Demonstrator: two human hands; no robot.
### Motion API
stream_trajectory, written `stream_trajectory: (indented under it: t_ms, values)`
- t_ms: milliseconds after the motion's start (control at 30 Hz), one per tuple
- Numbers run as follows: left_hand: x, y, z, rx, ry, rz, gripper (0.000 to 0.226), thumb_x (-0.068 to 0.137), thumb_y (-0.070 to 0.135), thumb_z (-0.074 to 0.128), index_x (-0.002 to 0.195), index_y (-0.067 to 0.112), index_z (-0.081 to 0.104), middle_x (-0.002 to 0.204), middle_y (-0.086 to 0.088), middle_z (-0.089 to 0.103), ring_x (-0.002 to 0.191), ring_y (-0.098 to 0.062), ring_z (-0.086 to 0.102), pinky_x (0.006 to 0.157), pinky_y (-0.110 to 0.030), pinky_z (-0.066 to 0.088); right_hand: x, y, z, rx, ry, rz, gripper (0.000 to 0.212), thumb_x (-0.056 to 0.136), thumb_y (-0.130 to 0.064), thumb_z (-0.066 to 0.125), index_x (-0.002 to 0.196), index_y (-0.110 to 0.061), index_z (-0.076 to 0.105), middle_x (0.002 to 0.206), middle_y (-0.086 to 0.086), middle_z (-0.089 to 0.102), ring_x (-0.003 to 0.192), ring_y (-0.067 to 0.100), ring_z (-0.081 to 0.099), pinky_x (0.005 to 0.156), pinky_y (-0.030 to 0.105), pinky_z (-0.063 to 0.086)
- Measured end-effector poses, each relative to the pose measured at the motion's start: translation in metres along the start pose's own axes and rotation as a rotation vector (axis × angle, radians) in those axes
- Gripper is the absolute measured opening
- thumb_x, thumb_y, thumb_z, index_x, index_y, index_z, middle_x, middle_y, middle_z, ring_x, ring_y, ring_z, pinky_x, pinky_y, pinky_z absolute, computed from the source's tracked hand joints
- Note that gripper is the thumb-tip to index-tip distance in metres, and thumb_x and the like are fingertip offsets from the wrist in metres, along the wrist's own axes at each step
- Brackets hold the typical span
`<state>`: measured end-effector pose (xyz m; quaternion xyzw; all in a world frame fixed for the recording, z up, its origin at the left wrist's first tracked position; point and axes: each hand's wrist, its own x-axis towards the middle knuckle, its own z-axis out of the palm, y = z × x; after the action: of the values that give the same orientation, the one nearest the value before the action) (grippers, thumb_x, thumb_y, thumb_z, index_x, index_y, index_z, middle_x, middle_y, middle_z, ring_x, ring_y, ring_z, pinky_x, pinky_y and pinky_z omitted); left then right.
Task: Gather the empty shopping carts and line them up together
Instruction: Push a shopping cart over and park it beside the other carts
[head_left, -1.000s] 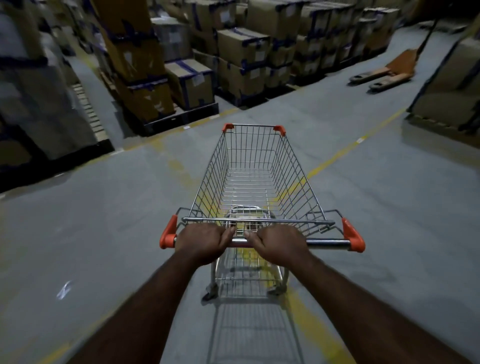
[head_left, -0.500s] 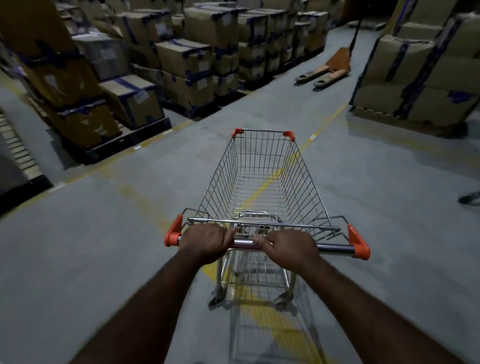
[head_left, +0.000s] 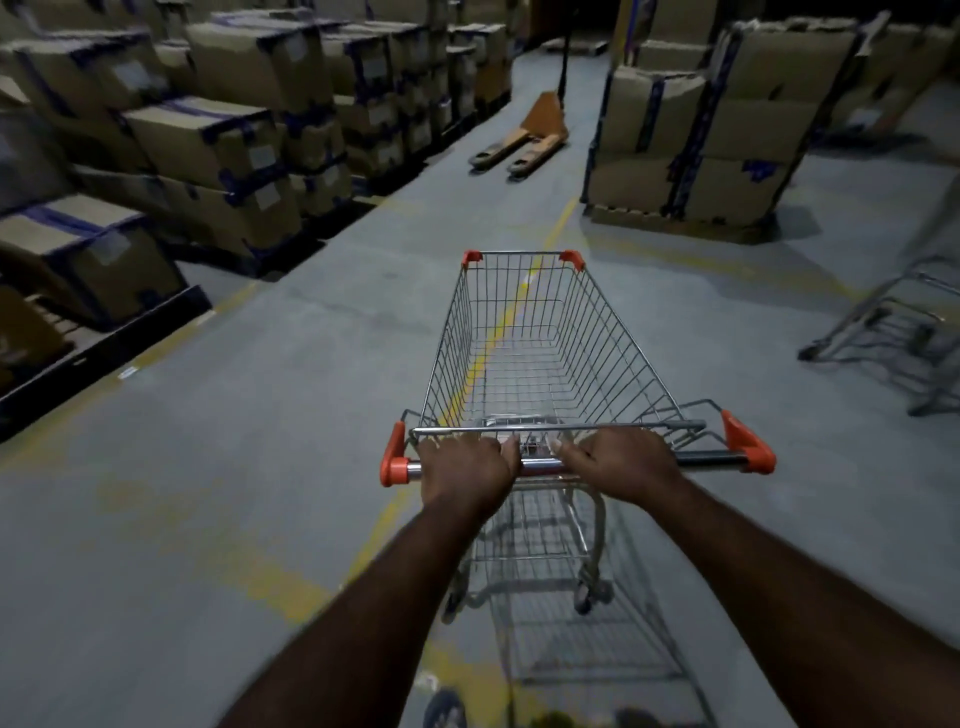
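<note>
An empty wire shopping cart with orange corner caps stands on the grey floor straight in front of me. Both hands grip its chrome handle bar: my left hand near the left orange end cap, my right hand just right of the middle. The basket holds nothing. At the right edge, the lower frame and wheels of another cart show, blurred and cut off by the frame.
Pallets of taped cardboard boxes line the left side. An orange pallet jack lies in the aisle ahead. A tall box stack stands ahead on the right. Yellow floor lines run under the cart.
The cart and I have swung to the right. The boxes slid left, the pallet jack now lies nearly straight ahead, and the second cart has come into view at the right. Both grips are unchanged.
</note>
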<state>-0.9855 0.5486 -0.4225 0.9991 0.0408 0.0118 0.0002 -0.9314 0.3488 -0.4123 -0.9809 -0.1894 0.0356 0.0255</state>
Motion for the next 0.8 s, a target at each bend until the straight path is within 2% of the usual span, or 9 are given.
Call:
stream_trajectory:
  t_ms: [133,200,267,367,433,533,633,700,800]
  values:
    - [0.068,0.01,0.004,-0.007,-0.01,0.1,0.057,0.106,0.052,0.022,0.109,0.021,0.069,0.104,-0.007,0.072,0.099,-0.031,0.065,0.102,-0.051,0.033,0.05,0.026,-0.007,-0.005,0.01,0.101,0.07,0.093,-0.078,0.024,0.072,-0.023,0.062,0.075,-0.002,0.061,0.081,0.022,0.063,0.075,0.032,0.048]
    - [0.102,0.009,0.006,-0.053,-0.049,0.144,0.066,0.103,0.062,0.018,0.104,0.023,0.071,0.101,-0.003,0.072,0.1,-0.027,0.066,0.102,-0.051,0.031,0.071,0.036,-0.009,0.004,0.016,0.134,0.07,0.093,-0.078,0.024,0.069,-0.022,0.057,0.073,-0.002,0.058,0.084,0.024,0.066,0.077,0.033,0.05]
    - [0.135,0.009,0.009,-0.092,-0.106,0.201,0.075,0.099,0.069,0.01,0.105,0.024,0.07,0.103,-0.001,0.072,0.103,-0.026,0.065,0.102,-0.052,0.033,0.092,0.047,-0.011,-0.016,0.01,0.146,0.073,0.093,-0.077,0.022,0.073,-0.02,0.063,0.076,-0.001,0.063,0.085,0.023,0.067,0.078,0.033,0.051]
    - [0.18,0.012,0.007,-0.143,-0.151,0.288,0.079,0.095,0.075,0.007,0.103,0.024,0.067,0.102,-0.002,0.071,0.1,-0.026,0.066,0.091,-0.044,0.048,0.125,0.067,-0.011,-0.054,0.024,0.172,0.079,0.093,-0.077,0.019,0.089,-0.021,0.075,0.086,0.003,0.072,0.087,0.024,0.068,0.078,0.032,0.051]
    - [0.211,0.018,0.007,-0.14,-0.133,0.318,0.076,0.096,0.076,0.011,0.099,0.025,0.067,0.095,0.0,0.071,0.095,-0.024,0.067,0.081,-0.037,0.05,0.15,0.083,-0.011,-0.051,0.019,0.198,0.081,0.092,-0.077,0.02,0.084,-0.018,0.073,0.082,0.004,0.07,0.084,0.026,0.067,0.074,0.031,0.049]
    - [0.256,0.031,0.006,-0.116,-0.081,0.324,0.074,0.096,0.076,0.015,0.093,0.024,0.068,0.086,0.003,0.069,0.087,-0.021,0.067,0.073,-0.032,0.049,0.187,0.109,-0.015,-0.03,0.025,0.218,0.081,0.094,-0.076,0.02,0.079,-0.017,0.073,0.072,0.003,0.063,0.077,0.025,0.064,0.069,0.03,0.043]
    - [0.307,0.053,0.006,-0.111,-0.034,0.303,0.071,0.096,0.076,0.018,0.081,0.023,0.062,0.077,0.005,0.065,0.081,-0.02,0.067,0.07,-0.031,0.05,0.229,0.143,-0.02,-0.031,0.057,0.211,0.082,0.094,-0.076,0.018,0.08,-0.016,0.073,0.072,0.003,0.065,0.075,0.024,0.062,0.072,0.03,0.047]
    - [0.341,0.071,0.007,-0.109,-0.017,0.294,0.065,0.097,0.075,0.019,0.076,0.025,0.057,0.077,0.003,0.066,0.08,-0.021,0.067,0.071,-0.032,0.051,0.26,0.168,-0.022,-0.038,0.059,0.213,0.085,0.093,-0.077,0.016,0.081,-0.016,0.074,0.071,0.003,0.063,0.074,0.024,0.061,0.072,0.03,0.047]
    - [0.392,0.098,0.008,-0.071,0.002,0.258,0.065,0.096,0.075,0.019,0.077,0.026,0.058,0.078,0.002,0.068,0.079,-0.021,0.068,0.072,-0.032,0.052,0.308,0.21,-0.025,-0.06,0.049,0.186,0.092,0.087,-0.082,0.007,0.088,-0.019,0.075,0.074,0.002,0.065,0.077,0.025,0.063,0.072,0.032,0.047]
